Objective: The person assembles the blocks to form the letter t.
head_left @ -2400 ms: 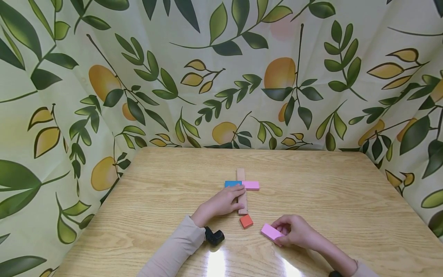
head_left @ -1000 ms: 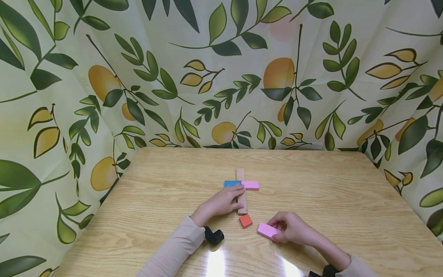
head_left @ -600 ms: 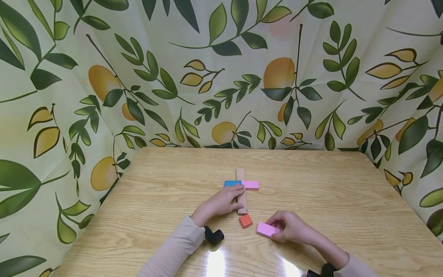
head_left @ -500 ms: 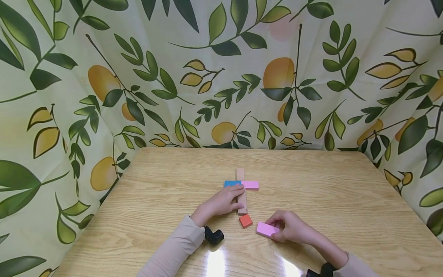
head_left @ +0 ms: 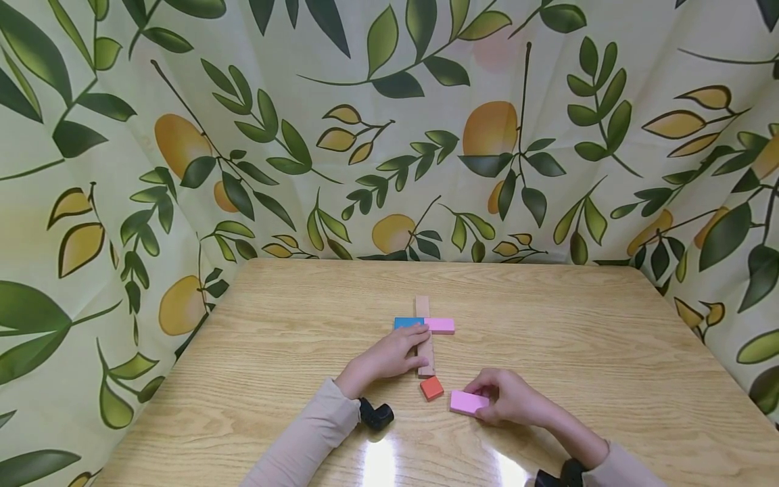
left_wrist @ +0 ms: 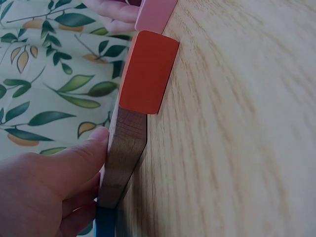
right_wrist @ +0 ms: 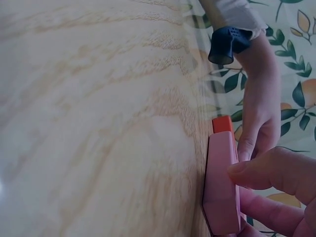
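My right hand (head_left: 508, 398) pinches a pink block (head_left: 466, 403) between thumb and fingers, low over the table. Left of it lies a small red block (head_left: 432, 388), turned at a slant, by the near end of a plain wooden block (head_left: 425, 362). My left hand (head_left: 389, 355) rests on that wooden block, its relaxed fingers reaching across it toward a blue block (head_left: 409, 322). A second pink block (head_left: 441, 326) extends right from the blue one, and another plain wooden block (head_left: 422, 306) points away behind them, forming a cross shape. In the left wrist view, the thumb touches the wood.
The blocks lie on a light wood-grain table (head_left: 274, 304). A leaf-and-fruit patterned cloth (head_left: 389, 135) hangs behind and beside it. Black wrist cameras (head_left: 377, 414) are strapped at both sleeves, close above the tabletop.
My right hand has shifted left and slightly away with the pink block, turning it more level and bringing it nearer the red block. The left hand and the other blocks stay put.
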Available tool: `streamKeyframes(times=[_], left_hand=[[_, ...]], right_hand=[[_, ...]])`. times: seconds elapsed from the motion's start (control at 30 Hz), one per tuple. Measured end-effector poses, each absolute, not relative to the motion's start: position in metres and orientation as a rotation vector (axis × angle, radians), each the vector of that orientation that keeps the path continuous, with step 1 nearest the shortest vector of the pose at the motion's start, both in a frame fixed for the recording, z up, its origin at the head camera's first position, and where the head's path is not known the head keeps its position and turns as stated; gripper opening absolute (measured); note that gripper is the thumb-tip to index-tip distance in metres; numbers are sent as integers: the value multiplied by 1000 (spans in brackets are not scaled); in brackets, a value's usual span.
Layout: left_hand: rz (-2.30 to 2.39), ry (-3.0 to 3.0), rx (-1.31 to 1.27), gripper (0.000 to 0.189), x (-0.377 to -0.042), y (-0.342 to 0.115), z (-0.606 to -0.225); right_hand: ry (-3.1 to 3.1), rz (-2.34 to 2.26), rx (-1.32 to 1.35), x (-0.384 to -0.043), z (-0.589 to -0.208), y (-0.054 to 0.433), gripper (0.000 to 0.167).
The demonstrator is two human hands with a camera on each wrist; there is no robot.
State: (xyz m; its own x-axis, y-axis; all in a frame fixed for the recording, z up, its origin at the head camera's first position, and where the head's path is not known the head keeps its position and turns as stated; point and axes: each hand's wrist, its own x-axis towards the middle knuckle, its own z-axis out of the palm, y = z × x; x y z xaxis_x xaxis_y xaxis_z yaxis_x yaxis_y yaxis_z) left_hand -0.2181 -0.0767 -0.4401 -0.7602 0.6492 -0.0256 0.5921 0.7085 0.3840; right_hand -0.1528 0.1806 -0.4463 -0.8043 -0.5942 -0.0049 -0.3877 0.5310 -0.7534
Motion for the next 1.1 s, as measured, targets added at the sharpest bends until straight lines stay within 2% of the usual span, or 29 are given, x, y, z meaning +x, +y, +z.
streamKeyframes(times=[1.1], left_hand=[[478, 2754, 971, 57, -218, -74, -437]], right_hand=[[2534, -1168, -904, -156, -446, 175, 30]])
